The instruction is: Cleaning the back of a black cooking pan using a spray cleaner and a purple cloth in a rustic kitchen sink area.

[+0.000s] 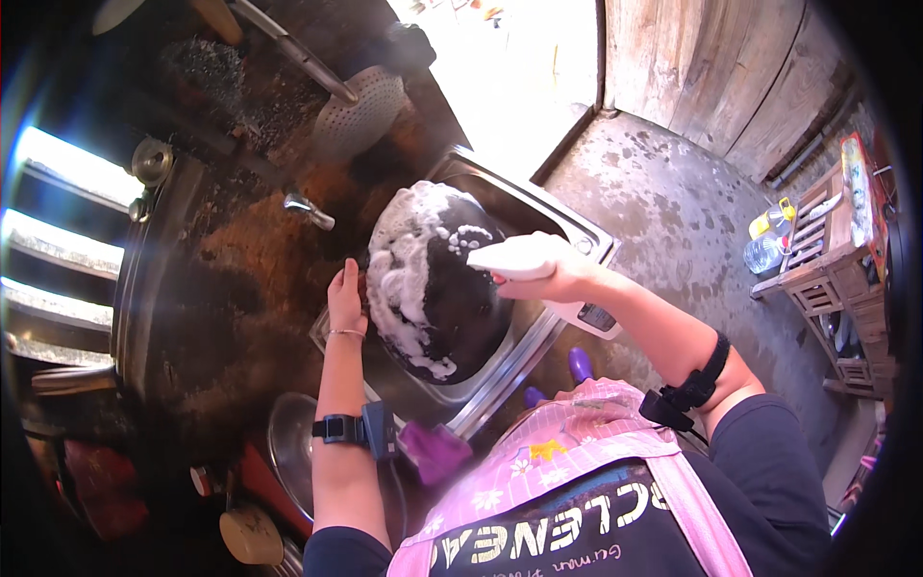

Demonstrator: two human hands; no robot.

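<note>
A dark, round wok (461,298) is tilted over the sink. White foam (404,260) coats its left and upper parts, with streaks running to its lower edge. At the wok's left edge is my left hand (346,300), closed on the rim; some fingers are hidden. Above the wok's right side my right hand (553,272) is wrapped round a white spray bottle (510,257). The bottle's nozzle points left toward the foam, and its lower body shows below my wrist.
The metal sink (582,236) surrounds the wok, with a faucet (310,212) at its left. A perforated skimmer (361,106) hangs beyond. A purple cloth (433,452) lies at the sink's near edge. Wooden shelving (827,279) with plastic bottles (766,252) stands right.
</note>
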